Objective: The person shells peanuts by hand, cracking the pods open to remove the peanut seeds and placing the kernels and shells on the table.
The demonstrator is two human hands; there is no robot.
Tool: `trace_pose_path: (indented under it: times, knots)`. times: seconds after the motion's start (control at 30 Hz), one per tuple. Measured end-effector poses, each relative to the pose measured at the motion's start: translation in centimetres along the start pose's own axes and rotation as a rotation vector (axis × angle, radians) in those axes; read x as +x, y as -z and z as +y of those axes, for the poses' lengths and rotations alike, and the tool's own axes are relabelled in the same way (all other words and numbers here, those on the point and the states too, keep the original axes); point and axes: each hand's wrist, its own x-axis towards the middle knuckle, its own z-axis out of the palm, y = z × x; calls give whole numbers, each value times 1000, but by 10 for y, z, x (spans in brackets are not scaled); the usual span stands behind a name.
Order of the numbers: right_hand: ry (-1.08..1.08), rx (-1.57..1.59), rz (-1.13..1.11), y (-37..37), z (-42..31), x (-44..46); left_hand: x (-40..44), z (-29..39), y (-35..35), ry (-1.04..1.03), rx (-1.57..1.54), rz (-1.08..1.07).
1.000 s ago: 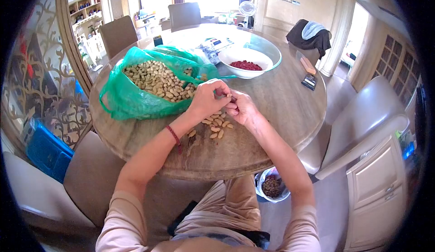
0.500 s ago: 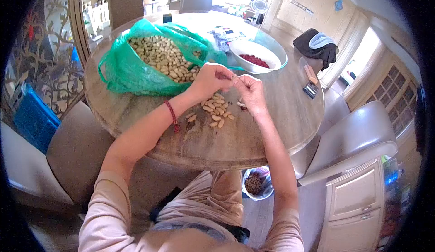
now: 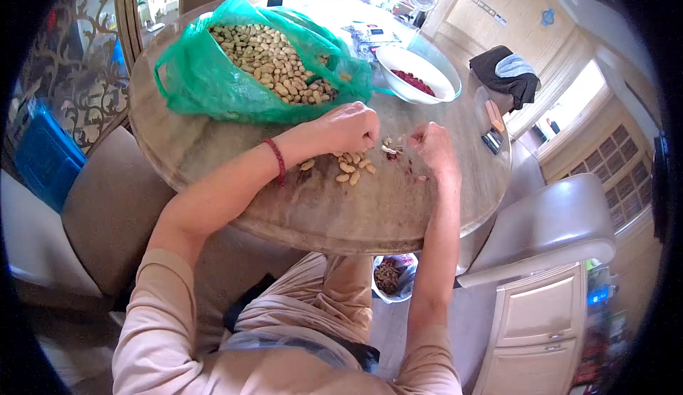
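Observation:
My left hand (image 3: pixel 350 127), with a red braided bracelet at the wrist, is curled closed above a small pile of unshelled peanuts (image 3: pixel 348 177). Whatever its fingers hold is hidden. To the right, my right hand (image 3: pixel 435 149) is held in a pinch just over the table; I cannot make out what is in it. Between the hands lie shell pieces and a few red-skinned kernels (image 3: pixel 392 157). Beyond my left hand an open green plastic bag (image 3: pixel 188 75) is full of peanuts in their shells (image 3: pixel 274 61). A white bowl (image 3: pixel 442 82) holds red peanut kernels (image 3: pixel 413 82).
The round table (image 3: pixel 320 228) has a curved front edge before me. Under it, a lined bin (image 3: pixel 390 281) contains shells. A phone-like dark object (image 3: pixel 492 139) lies near the right edge. Chairs (image 3: pixel 548 217) stand around, one with dark cloth (image 3: pixel 498 75).
My hands, together half a second ago, have come apart: the right moved right and lower, while the left closed over the pile. The view has shifted slightly.

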Motion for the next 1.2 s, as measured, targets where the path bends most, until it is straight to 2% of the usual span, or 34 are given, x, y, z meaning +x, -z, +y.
trace_pose_path:
  times: [0.23,0.3,0.37,0.43,0.47,0.53,0.57,0.6,0.67,0.7,0.77,0.83,1.2]
  knots:
    - [-77,-6,-50,10,-15,-4,-1,-4,-7,21,82,-77]
    - [-80,82,59,7,-13,-2,-2,-5,-7,3,58,-56]
    - [-50,76,59,8,-12,-3,0,-6,-6,-14,36,-29]
    - [-19,71,60,9,-13,-1,3,1,2,112,-243,-12]
    - [-10,111,102,7,-11,1,3,1,3,110,-241,-8]
    - [6,149,149,8,-15,3,3,0,5,147,-591,155]
    - [-9,242,181,6,-17,3,3,-2,6,272,-850,111]
    - [-22,335,212,6,-20,2,4,-3,7,267,-847,117]
    - [-1,410,215,3,-23,3,6,-4,7,345,-1154,202]
    - [14,488,213,2,-26,3,6,-5,8,339,-1151,209]
    - [83,535,240,0,-32,1,4,-7,8,381,-1431,227]
    - [209,613,293,-7,-35,4,2,-6,9,401,-1465,230]
    - [235,625,336,-7,-45,-1,4,-3,8,338,-1558,304]
